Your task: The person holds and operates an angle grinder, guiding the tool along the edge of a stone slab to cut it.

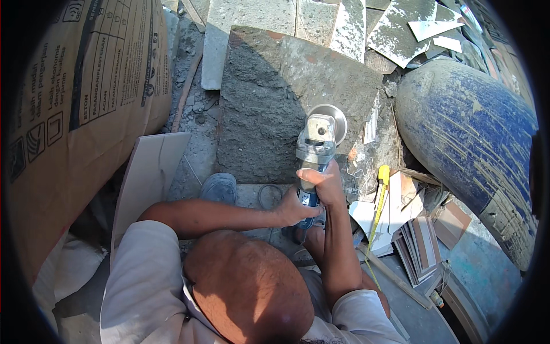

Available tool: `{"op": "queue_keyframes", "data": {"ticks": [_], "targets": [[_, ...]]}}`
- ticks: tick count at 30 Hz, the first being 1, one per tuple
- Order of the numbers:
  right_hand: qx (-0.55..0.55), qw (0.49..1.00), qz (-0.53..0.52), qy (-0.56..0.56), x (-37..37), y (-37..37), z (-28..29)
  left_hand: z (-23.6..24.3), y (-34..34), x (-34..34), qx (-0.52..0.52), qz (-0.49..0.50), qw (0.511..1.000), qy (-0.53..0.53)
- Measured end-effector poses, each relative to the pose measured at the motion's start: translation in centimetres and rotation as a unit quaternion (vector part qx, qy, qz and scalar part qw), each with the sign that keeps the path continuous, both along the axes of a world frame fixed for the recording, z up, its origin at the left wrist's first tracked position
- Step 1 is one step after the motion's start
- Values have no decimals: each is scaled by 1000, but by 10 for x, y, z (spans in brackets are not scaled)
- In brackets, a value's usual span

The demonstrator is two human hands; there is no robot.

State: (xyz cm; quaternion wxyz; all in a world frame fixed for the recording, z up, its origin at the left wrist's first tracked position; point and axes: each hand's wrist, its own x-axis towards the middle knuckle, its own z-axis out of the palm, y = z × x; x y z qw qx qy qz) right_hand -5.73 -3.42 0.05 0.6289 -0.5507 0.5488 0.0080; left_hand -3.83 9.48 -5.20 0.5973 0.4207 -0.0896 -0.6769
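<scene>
An angle grinder (316,146) with a grey metal head and a blue body is held in both hands over a rough grey mortar-covered slab (258,114). Its round disc (342,123) shows around the head, at the far end of the tool. My left hand (297,207) wraps the rear of the body from the left. Nearer the head, my right hand (325,182) closes around the body, with its thumb across the top. Whether the disc touches the slab cannot be made out.
A large brown paper sack (114,86) stands at left, with a tile (150,166) leaning near it. At right lies a mud-streaked blue drum (458,126). An extended yellow tape measure (383,175) rests by stacked tile strips (417,249). Broken tiles (404,31) lie at the back.
</scene>
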Motion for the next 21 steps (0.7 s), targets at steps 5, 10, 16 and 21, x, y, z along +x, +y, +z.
{"op": "queue_keyframes", "data": {"ticks": [5,10,16,21], "targets": [[-17,999,7,27,7,0,4,-9,-5,6,11,-47,998,47],[-6,1000,6,24,6,-9,15,-7,-8,2,-8,-42,999,29],[-4,999,25,22,5,-7,4,-7,-7,4,-4,-28,999,47],[28,999,-27,20,8,-14,6,-15,-12,4,8,-69,994,80]]}}
